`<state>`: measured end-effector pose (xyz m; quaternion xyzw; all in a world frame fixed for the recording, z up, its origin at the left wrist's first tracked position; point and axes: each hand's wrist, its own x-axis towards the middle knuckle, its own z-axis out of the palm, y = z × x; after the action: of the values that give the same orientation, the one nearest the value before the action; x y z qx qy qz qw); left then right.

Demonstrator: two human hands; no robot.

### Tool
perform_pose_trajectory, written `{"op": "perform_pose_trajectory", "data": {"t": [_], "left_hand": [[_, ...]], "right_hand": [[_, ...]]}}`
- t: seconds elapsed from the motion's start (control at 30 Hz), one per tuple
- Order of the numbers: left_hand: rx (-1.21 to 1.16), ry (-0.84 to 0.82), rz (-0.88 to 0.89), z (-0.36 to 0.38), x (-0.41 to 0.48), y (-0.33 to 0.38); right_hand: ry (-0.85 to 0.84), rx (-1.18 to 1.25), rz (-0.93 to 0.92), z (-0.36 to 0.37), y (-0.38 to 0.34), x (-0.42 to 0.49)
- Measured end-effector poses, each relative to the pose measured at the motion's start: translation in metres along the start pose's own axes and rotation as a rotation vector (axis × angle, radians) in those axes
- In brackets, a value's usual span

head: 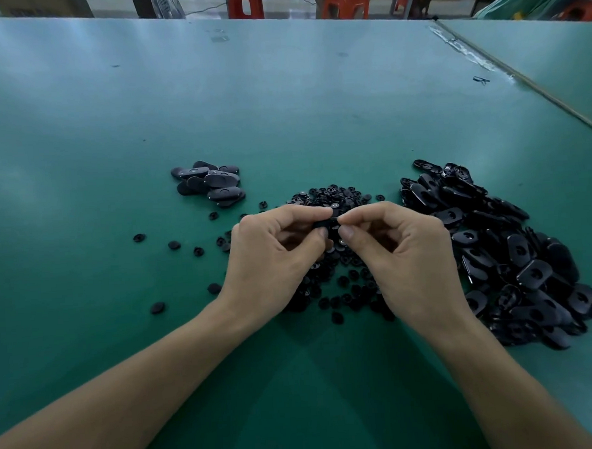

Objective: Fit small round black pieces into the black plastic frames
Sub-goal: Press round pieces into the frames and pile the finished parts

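Head view: both of my hands pinch one black frame (326, 222) just above the heap of round pieces (337, 194).

My left hand (275, 256) grips the frame's left end between thumb and forefinger, and my right hand (406, 253) pinches the right end the same way. My fingertips hide the round piece, so I cannot tell whether it is seated. To do this well, I judge I should keep the frame level, centre the piece over the hole and press evenly until it sits flush. No bin or tray shows. Right of the heap lies a loose pile of empty frames (516, 257). Left of it and farther from me sits a small pile of frames (210, 184) that look already fitted, all directly on the green surface (281, 105).
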<state>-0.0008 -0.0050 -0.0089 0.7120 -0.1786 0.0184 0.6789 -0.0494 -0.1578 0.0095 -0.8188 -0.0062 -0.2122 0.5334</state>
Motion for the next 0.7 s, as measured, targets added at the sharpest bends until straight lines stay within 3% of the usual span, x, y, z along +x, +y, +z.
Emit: {"op": "perform_pose_trajectory", "data": {"t": [0.4,0.7], "left_hand": [[-0.022,-0.016,-0.001,0.0001,0.0000,0.0018],[-0.006,0.007,-0.026,0.0005,0.0010,-0.0005]], "right_hand": [[0.015,-0.097,-0.023,0.0007,0.0010,-0.0003],[0.048,0.001,0.000,-0.0004,0.0007,0.0008]]}}
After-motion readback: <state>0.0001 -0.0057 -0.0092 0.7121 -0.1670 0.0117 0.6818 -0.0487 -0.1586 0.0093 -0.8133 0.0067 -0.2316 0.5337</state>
